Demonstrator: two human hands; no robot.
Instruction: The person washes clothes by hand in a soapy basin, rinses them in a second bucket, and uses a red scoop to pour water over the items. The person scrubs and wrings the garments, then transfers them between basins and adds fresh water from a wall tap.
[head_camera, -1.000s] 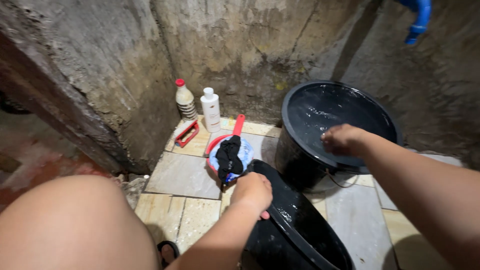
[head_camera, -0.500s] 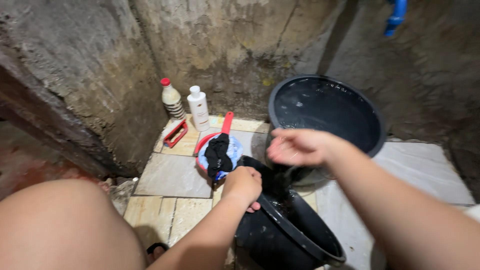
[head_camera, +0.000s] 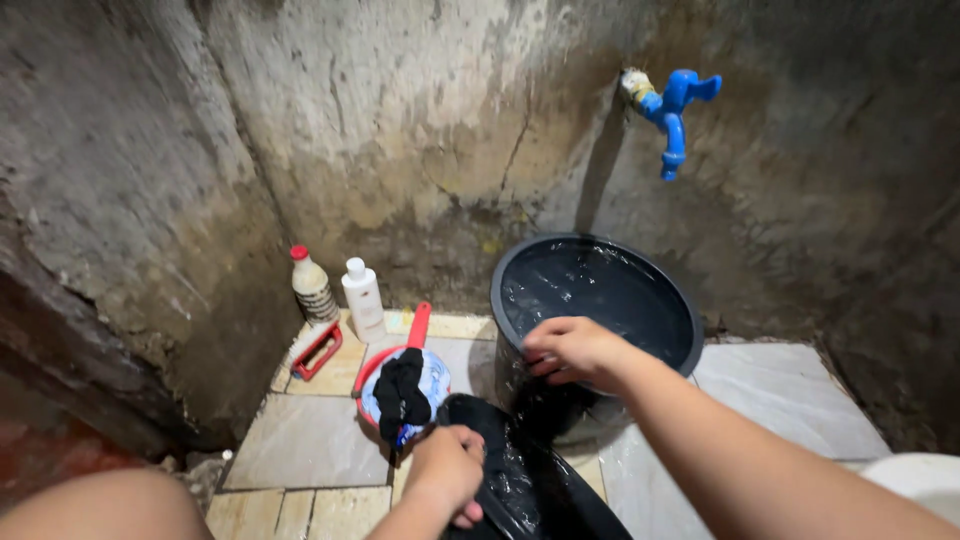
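left hand (head_camera: 447, 472): fist clamped on tilted black basin (head_camera: 520, 490) rim
right hand (head_camera: 570, 350): fingers curled over black bucket (head_camera: 598, 300) rim

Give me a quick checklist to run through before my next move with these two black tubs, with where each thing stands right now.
1. Left hand gripping the rim of the near black basin: ok.
2. Right hand on the near rim of the big black bucket: ok.
3. Water in the big bucket: ok, the surface glistens.
4. Blue tap on the wall shut off: ok, no stream falls from it.
5. Red dipper with dark cloth lying apart from the basin: cannot tell, they sit very close.
6. Two bottles upright by the wall, clear of both hands: ok.
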